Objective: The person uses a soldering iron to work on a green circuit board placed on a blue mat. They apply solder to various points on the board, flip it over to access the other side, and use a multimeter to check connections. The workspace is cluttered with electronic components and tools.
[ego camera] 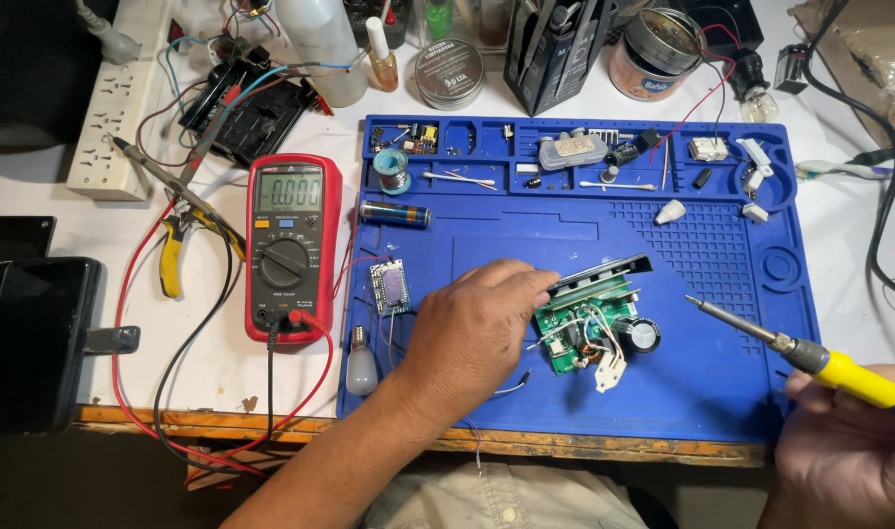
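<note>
Nearest, at lower right: right hand (844, 446), closed around the yellow handle of one soldering iron (800, 351), tip pointing up-left, apart from the board. Left hand (472, 328), fingers curled down, pinching the left edge of one green circuit board (589, 328) on the blue work mat (722, 382). Board just right of left hand, up-left of right hand. Beside: one small bulb (361, 363), one small module (391, 286), one battery cell (394, 213). Further left: one red multimeter (291, 245), one yellow-handled pliers (173, 257). Far back: one round tin (448, 72).

white bench (849, 245) | blue mat (722, 392) | red multimeter (291, 245) | power strip (115, 118) | pliers (173, 260)
</note>
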